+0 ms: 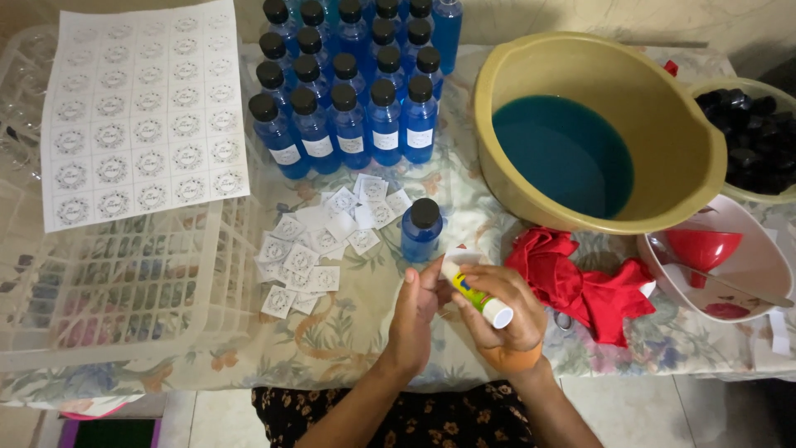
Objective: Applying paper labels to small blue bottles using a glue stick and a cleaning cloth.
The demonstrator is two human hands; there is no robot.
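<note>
At the near edge of the counter (pixel 348 340), over its floral cloth, the two hands meet. The right hand (pixel 497 311) has its grip closed around a glue stick (pixel 477 294), yellow-green in the body with a white end pointing toward the person. The left hand (pixel 419 303) holds its fingers loosely together against a small white label (pixel 461 255), which sits at the stick's far tip; how firmly that hand pinches it I cannot tell. Just beyond the hands stands a single blue bottle (pixel 421 230) with a black cap, upright. To its left lies a scatter of cut labels (pixel 319 245). Farther back stands a cluster of capped blue bottles (pixel 352 83), and beside them an uncut label sheet (pixel 145 108) rests on a clear plastic basket (pixel 124 290). To the right a yellow basin (pixel 663 108) holds blue liquid, with a red cloth (pixel 580 282) just beside the right hand.
</note>
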